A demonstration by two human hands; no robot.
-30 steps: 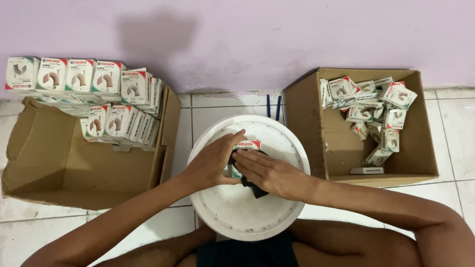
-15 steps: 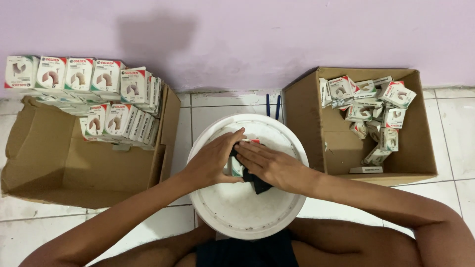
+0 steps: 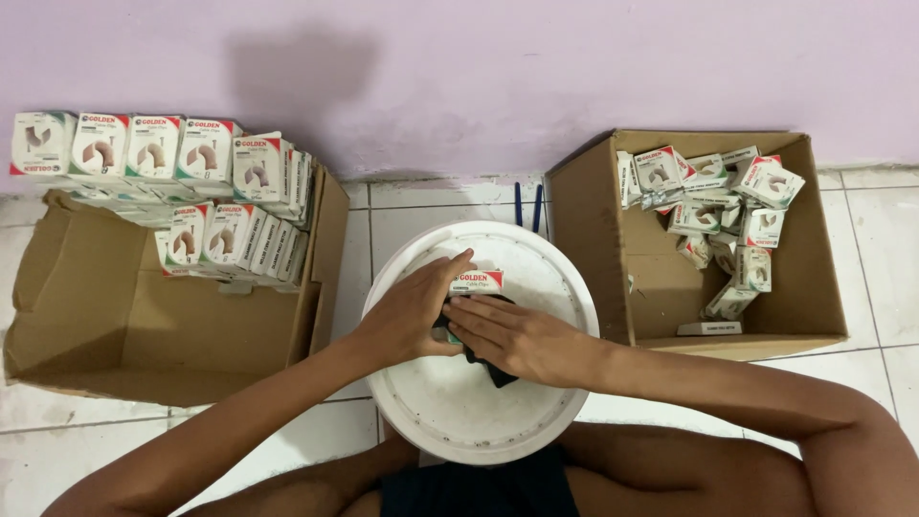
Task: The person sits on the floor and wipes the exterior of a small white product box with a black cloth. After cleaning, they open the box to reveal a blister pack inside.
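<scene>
Both hands meet over the round white lid point(image 3: 450, 412) in the middle, right in front of the person. The left hand point(image 3: 414, 311) comes in from the left, fingers curled around a small white carton with a red top strip point(image 3: 476, 281), gripping its near edge. The right hand point(image 3: 512, 335) lies across from the right, fingers stretched out flat and close together, pressing down on a black cloth point(image 3: 490, 369) that pokes out beneath the palm onto the lid. The carton sits just above those fingertips, touching them, near the lid's centre. To the left, an open cardboard box point(image 3: 115, 325) has rows of matching white cartons point(image 3: 230, 239) stacked upright along its far wall. To the right, a second cardboard box point(image 3: 814, 287) holds a loose jumble of small cartons point(image 3: 713, 215) in its far corner. Two blue handles point(image 3: 526, 203) stand behind the lid against the lilac wall point(image 3: 479, 77).
</scene>
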